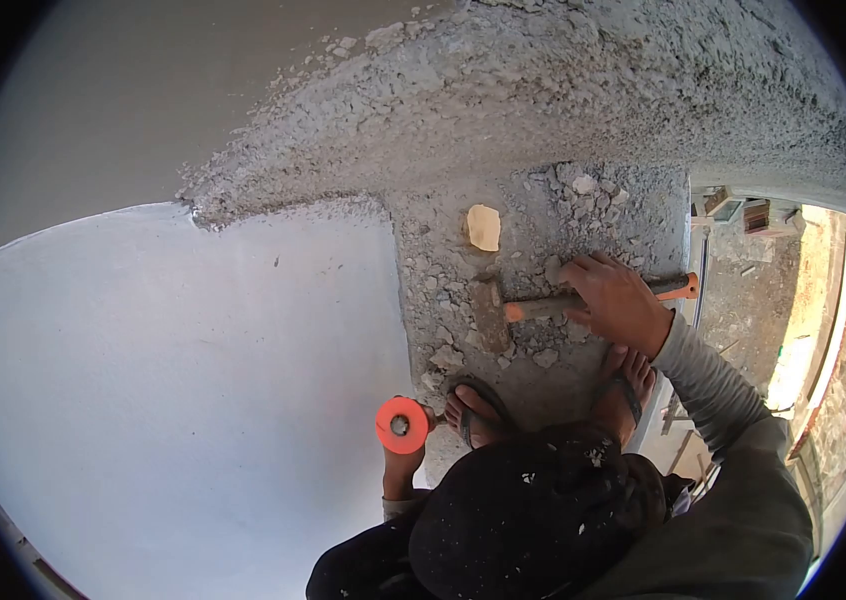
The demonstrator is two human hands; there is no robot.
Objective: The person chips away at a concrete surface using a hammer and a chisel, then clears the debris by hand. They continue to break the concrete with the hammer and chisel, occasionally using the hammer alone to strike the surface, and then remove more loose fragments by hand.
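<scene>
My left hand [403, 467] is closed around a chisel with a round orange hand guard [388, 408]. The chisel's grey struck end [400, 425] faces the camera, and its tip is hidden. Over the handle of a hammer [492, 315] reaches my right hand [623, 300], its thumb and fingers apart and the fingertips close to loose rubble. Lying on the rubble-strewn ledge, the hammer has its dusty head to the left and its orange handle end [680, 287] to the right. Part of the handle is hidden under the hand.
Broken concrete pieces [598, 195] litter the ledge around a bright hole [484, 228]. Rough chipped concrete [543, 90] rises ahead, with a smooth white surface [193, 380] to the left. My sandalled feet [478, 410] stand on the ledge; past its right edge lies lower ground [753, 300].
</scene>
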